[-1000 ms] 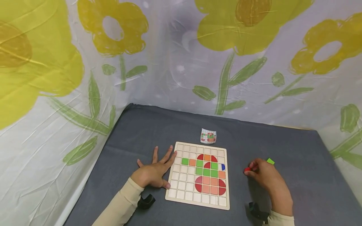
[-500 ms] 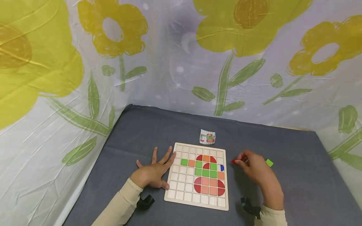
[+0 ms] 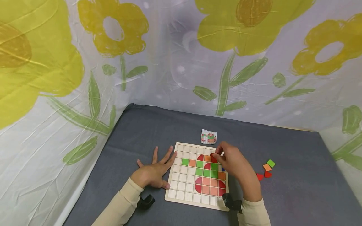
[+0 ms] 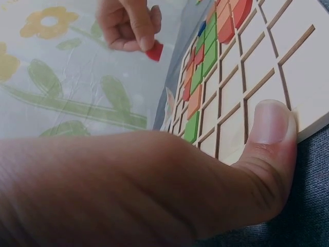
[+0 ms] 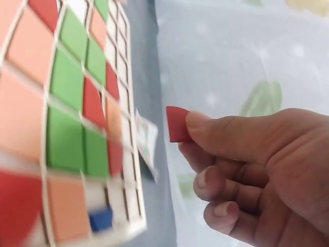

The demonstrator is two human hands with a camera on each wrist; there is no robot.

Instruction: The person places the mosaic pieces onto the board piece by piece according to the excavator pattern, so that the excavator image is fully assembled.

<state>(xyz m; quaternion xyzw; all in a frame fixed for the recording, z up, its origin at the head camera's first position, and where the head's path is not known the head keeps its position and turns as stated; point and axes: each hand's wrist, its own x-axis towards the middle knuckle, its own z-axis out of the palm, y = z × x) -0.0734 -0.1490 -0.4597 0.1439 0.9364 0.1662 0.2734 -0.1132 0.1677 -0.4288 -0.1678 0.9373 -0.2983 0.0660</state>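
A wooden grid board (image 3: 181, 185) lies on the dark cloth, with green, orange and red tiles and one blue piece (image 5: 101, 219) set in its cells. My left hand (image 3: 154, 174) rests spread at the board's left edge, thumb (image 4: 270, 128) on the rim. My right hand (image 3: 234, 163) pinches a red quarter-circle tile (image 5: 177, 124) between thumb and forefinger, held above the board's upper right part. In the head view the right hand covers some of the board's right-hand cells.
Behind the board lies a small printed pattern card (image 3: 208, 137). To the right sit several loose tiles: a green square (image 3: 271, 163), an orange square (image 3: 267, 167) and red pieces (image 3: 267, 174). A flower-printed curtain (image 3: 169, 62) hangs behind the table.
My right hand has moved left from the loose tiles to over the board, carrying the red tile. The loose orange and red tiles have come into view. My left hand has stayed put.
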